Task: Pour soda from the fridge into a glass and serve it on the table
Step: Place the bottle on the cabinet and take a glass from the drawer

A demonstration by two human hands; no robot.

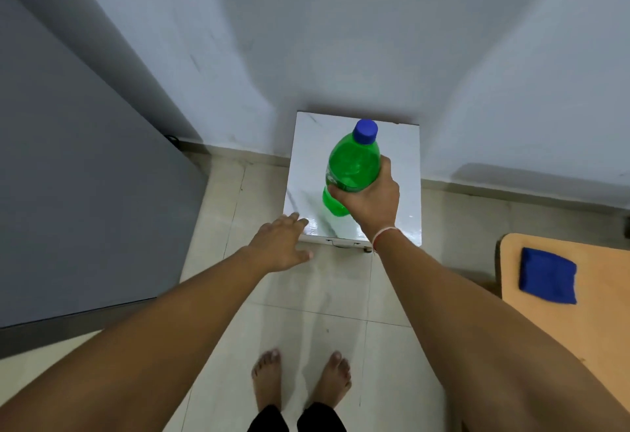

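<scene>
A green soda bottle with a blue cap stands upright on or just over a small white marble-topped table against the wall. My right hand grips the bottle around its lower half. My left hand is stretched out with straight fingers at the table's front left corner and holds nothing. No glass is in view.
A large grey fridge fills the left side. At the right edge is a wooden table with a folded blue cloth on it. The floor is pale tile, with my bare feet below.
</scene>
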